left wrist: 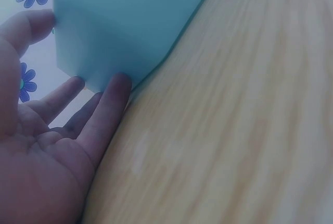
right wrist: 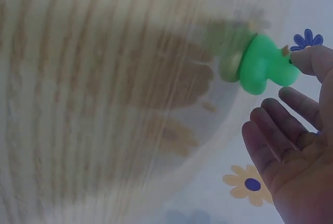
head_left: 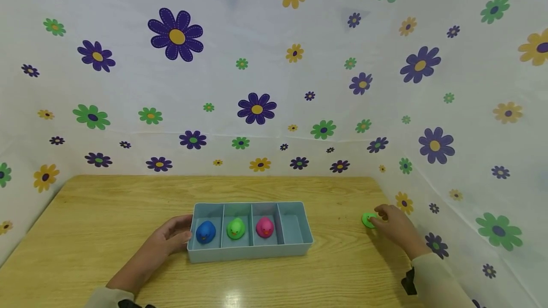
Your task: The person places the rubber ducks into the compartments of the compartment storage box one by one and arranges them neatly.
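Note:
A grey-blue box (head_left: 250, 252) with several compartments stands on the table. In the head view, its left compartment holds a blue toy duck (head_left: 206, 233), followed by a green duck (head_left: 236, 228) and a pink duck (head_left: 265, 227). My left hand (head_left: 164, 237) rests its fingertips against the box's left end, thumb and fingers spread apart in the left wrist view. Another green duck (right wrist: 264, 65) sits on the table near the right edge. My right hand (head_left: 396, 228) is beside it, thumb at its head, the other fingers extended and apart from it in the right wrist view.
The wooden table (head_left: 128, 198) bears the box near its middle. A white flowered cloth (head_left: 257, 70) hangs behind it and along both sides, close to the right hand. The box's rightmost compartment (head_left: 295, 228) shows its bare floor.

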{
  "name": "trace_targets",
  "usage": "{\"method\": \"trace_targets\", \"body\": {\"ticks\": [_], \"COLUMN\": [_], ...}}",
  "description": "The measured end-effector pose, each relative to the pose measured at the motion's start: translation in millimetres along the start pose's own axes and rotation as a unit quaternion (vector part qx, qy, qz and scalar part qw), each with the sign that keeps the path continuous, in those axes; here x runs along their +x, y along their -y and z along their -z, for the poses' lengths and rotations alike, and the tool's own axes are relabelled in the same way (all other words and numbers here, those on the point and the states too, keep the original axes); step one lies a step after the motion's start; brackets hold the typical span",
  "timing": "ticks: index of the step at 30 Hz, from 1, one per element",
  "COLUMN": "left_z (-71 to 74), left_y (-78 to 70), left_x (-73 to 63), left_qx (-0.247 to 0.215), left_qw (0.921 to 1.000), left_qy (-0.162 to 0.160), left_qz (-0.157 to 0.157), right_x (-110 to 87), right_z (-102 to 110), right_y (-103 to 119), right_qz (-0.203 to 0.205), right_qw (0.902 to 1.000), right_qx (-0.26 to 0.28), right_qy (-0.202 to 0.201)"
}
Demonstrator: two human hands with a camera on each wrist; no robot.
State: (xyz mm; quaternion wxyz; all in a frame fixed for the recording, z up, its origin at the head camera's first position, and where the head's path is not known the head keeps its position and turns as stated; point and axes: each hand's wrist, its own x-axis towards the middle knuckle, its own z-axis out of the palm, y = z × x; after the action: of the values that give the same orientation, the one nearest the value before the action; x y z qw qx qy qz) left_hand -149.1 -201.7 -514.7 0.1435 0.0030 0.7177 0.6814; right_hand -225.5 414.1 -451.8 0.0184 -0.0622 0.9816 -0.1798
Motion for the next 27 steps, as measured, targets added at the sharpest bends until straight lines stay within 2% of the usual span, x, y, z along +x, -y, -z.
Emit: {"method": "trace_targets", "body": {"ticks": [8,15,27], "left_z": [-0.6,-0.2,0.3], "left_y": [-1.9,-1.0,-2.0], "left_x": [-0.1,1.6,-0.7], "left_qx": [0.000,0.001,0.003], "left_qw": [1.0000,1.0000,1.0000], "left_qy": [0.002,0.004,0.003], "left_qz": [0.005,0.005,0.002], "right_x": [2.5,1.1,0.4], "right_z": [-6,-6,-11], "right_y": [-9,-3,5], "right_qz": [-0.001,-0.026,-0.034], "right_qw": [0.9999,0.9995,0.9993], "right_qx": [0.007,0.014,0.016], "right_qy": [-0.008,-0.008,-0.006]}}
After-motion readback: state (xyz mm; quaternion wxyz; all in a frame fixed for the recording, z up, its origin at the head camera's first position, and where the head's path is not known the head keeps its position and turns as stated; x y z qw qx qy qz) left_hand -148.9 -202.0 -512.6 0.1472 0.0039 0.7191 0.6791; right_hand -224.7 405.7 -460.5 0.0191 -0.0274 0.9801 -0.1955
